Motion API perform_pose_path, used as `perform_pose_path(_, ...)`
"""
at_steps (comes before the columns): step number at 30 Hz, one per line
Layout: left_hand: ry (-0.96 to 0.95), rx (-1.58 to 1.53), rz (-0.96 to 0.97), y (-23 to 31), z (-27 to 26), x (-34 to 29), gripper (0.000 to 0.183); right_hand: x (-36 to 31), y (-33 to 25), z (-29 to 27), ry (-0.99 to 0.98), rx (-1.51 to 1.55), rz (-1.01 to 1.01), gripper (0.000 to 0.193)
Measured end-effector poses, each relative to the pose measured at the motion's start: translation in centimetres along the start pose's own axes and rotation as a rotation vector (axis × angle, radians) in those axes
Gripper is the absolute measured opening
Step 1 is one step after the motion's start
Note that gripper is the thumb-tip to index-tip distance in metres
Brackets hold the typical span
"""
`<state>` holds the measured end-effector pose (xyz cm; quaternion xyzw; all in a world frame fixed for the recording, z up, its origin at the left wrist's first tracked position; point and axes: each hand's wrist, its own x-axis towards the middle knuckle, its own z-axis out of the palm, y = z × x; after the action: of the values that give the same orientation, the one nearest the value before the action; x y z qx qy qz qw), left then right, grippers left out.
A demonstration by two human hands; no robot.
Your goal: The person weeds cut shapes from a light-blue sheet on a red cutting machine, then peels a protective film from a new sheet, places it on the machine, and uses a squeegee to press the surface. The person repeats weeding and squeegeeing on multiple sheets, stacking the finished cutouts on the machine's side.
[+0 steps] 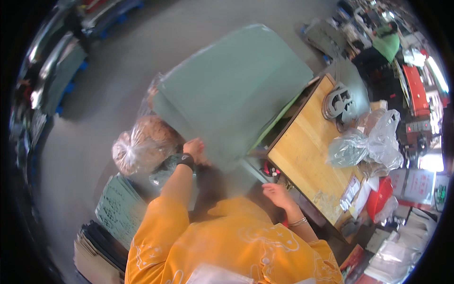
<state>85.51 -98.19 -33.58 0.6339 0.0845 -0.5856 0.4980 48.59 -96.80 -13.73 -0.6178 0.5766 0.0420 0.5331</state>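
Note:
Large grey-green sheets (236, 80), lying flat in a stack, spread out in front of me. My left hand (194, 149), with a dark band at its wrist, is at the near left edge of the stack; its fingers are smeared by motion. Closer to me on the right, my right hand (279, 195) has its fingers pressed together at the end of a pale grey strip (255, 170). Whether that strip is a sheet's edge or part of the table, I cannot tell. A bracelet (298, 221) circles my right wrist. The near part of the stack is blurred.
On the right stands a wooden table (302, 142) with clear plastic bags (366, 146) and a red object (379, 199). A tied bag of brown material (144, 144) sits at left, above stacked green sheets (118, 208). A person in green (385, 45) is at the far right.

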Motion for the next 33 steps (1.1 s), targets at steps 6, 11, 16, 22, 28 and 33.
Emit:
perform_pose_path(6,0.129,0.111,-0.267,-0.7,5.4,9.7,0.039,3.8,-5.1,0.6,-0.002,0.009,0.068,0.027)
perform_pose_path(11,0.328,0.27,-0.362,-0.8,6.8,10.7,0.036,6.1,-6.3,0.2,0.05,0.042,0.168,0.023)
perform_pose_path(16,-0.124,0.247,-0.46,2.2,8.1,11.6,0.041,11.0,-6.1,0.7,0.005,-0.021,0.077,0.024)
perform_pose_path(22,-0.593,0.823,0.334,9.4,12.8,13.3,0.045,19.2,-8.8,-0.7,-0.06,0.865,0.533,0.044)
perform_pose_path(28,-0.608,1.213,0.04,12.8,17.3,11.1,0.039,23.6,-11.4,-8.5,0.045,1.387,0.505,0.077)
perform_pose_path(33,-0.63,1.1,0.426,12.0,16.4,8.9,0.032,23.3,-9.1,-7.0,-0.06,1.063,0.678,0.067)
